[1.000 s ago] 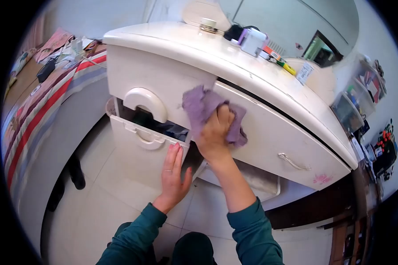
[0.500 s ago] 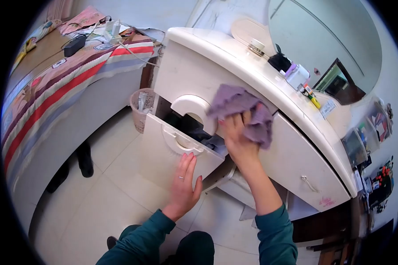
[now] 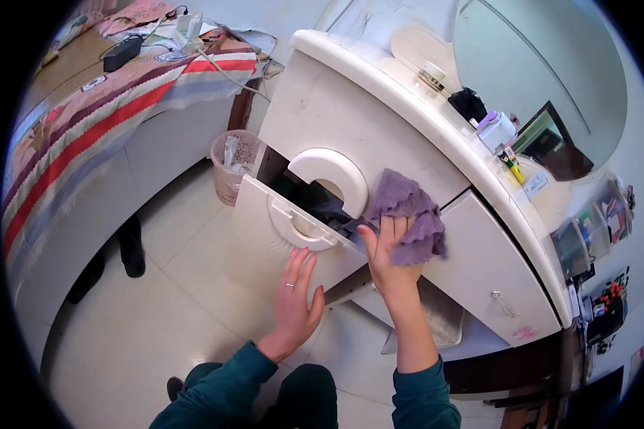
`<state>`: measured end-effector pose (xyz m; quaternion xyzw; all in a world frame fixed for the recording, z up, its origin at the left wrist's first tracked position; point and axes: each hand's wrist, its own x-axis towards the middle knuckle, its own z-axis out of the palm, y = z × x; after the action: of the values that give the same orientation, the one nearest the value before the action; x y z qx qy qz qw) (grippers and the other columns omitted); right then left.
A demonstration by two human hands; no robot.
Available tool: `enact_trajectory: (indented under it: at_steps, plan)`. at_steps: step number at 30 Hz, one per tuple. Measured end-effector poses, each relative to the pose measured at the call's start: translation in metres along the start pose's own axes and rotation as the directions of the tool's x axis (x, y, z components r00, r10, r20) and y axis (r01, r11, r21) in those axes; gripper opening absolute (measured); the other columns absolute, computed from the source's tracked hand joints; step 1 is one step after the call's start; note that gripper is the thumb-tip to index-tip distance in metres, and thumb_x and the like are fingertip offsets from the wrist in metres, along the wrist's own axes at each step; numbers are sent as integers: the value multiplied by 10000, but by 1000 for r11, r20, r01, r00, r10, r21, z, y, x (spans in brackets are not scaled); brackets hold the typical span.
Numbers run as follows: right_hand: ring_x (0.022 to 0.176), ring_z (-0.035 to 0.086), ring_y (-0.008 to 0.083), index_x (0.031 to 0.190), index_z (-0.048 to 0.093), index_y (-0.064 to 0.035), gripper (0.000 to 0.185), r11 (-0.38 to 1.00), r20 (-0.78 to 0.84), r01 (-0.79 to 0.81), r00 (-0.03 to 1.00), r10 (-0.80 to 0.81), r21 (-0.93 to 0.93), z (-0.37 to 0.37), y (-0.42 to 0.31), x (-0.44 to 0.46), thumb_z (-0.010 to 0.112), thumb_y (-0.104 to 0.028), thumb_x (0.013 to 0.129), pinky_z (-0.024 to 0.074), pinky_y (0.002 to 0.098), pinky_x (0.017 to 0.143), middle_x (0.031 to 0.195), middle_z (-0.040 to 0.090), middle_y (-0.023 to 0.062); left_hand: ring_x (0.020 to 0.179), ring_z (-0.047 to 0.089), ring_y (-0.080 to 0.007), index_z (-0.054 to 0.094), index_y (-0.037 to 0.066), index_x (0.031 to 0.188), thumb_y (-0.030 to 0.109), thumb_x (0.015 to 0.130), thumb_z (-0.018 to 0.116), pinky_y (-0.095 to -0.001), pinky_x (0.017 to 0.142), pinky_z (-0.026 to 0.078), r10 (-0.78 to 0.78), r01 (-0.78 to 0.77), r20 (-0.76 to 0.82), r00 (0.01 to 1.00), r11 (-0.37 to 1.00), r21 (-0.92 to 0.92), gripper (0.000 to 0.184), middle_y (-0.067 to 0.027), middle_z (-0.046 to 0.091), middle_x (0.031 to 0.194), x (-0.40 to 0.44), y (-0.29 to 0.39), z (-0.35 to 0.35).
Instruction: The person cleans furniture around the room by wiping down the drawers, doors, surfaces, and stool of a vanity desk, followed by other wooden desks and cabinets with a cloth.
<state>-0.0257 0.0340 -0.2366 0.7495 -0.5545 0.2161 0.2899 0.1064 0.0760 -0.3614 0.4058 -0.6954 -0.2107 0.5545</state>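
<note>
A purple cloth (image 3: pixel 408 214) lies against the front of the white dresser (image 3: pixel 372 114), right of the round white ring on it. My right hand (image 3: pixel 393 264) presses the cloth, its fingers partly over the fabric and its thumb apart. Below the ring, a white drawer (image 3: pixel 293 236) is pulled out, with dark items inside. My left hand (image 3: pixel 295 300) is at this drawer's front, fingers stretched out, holding nothing; whether the fingertips touch it is hard to tell.
A pink wastebasket (image 3: pixel 232 175) stands between dresser and bed (image 3: pixel 114 143). Small bottles and a jar (image 3: pixel 431 74) are on the dresser top under a round mirror (image 3: pixel 551 71). Another drawer (image 3: pixel 440 314) is open lower down. Dark shoes (image 3: pixel 130 247) lie beside the bed.
The view has shifted, bringing the wastebasket into full sight. My right hand and the cloth have moved over the dresser front, now lower beside the ring. My left hand remains near the open drawer.
</note>
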Motion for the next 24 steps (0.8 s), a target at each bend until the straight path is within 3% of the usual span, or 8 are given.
enact_trajectory:
  at_steps: [1,5,8,12,15,16,18,24]
  plan:
    - [1079,446,298,1067,565,-12,465,983,-103,31,993,-50,-181,-1,-2,-3,601,-365,766,327,378,929,1102,532,137,1237,334,-384,371,-36,1266,-11,737,551,-410,999,313,-5,5,1,1000,1000,-2,559,-195,360,1313,0,0,-1]
    - [989,468,288,924,575,-25,408,986,-64,159,986,-156,42,29,-24,68,563,-406,778,365,380,862,990,546,97,1251,311,-379,365,-30,1270,-7,744,547,-413,1012,291,-29,30,18,999,999,-45,557,-196,354,1316,-4,3,-2]
    - [1082,439,316,1060,541,-39,472,926,-81,346,938,-337,153,70,-60,136,549,-424,787,343,402,933,1120,505,151,1262,295,-374,361,-34,1271,-13,746,541,-413,1020,276,-25,25,3,1000,999,-48,556,-200,348,1319,-7,-2,2]
    - [1157,395,329,1213,443,-53,588,917,-227,313,939,-259,249,72,-67,149,574,-418,771,295,427,991,1247,443,158,1264,299,-357,347,-27,1283,-20,748,527,-387,1029,265,-64,63,-24,998,997,-48,564,-201,335,1336,-13,-12,14]
    - [1148,398,327,1184,474,-41,532,973,-194,-3,980,50,232,62,-23,85,583,-371,781,289,412,989,1209,470,171,1261,307,-348,340,-27,1289,-22,750,525,-383,1029,265,-88,88,9,996,995,-47,570,-201,335,1337,-7,-5,7]
    - [1145,390,351,1225,444,-18,550,962,215,-217,960,180,166,5,-20,73,563,-357,807,253,425,1010,1213,473,187,1261,307,-348,340,-27,1289,-22,750,525,-383,1029,265,-84,85,20,996,994,-66,570,-201,335,1337,-5,-4,7]
    - [1104,388,421,1266,395,32,593,978,-331,-204,926,180,-40,47,-1,22,540,-341,828,222,478,1017,1214,460,228,1253,301,-378,316,-66,1289,-10,751,522,-407,1025,257,-72,74,31,997,995,-70,579,-218,320,1335,-5,-4,6]
    - [1116,366,458,1229,393,109,590,919,-108,-357,920,377,166,80,-36,-46,499,-337,858,183,542,1016,1217,422,287,1241,312,-383,294,-79,1295,-11,753,514,-407,1018,264,-90,78,-104,991,990,-117,589,-243,309,1329,-5,-6,11]
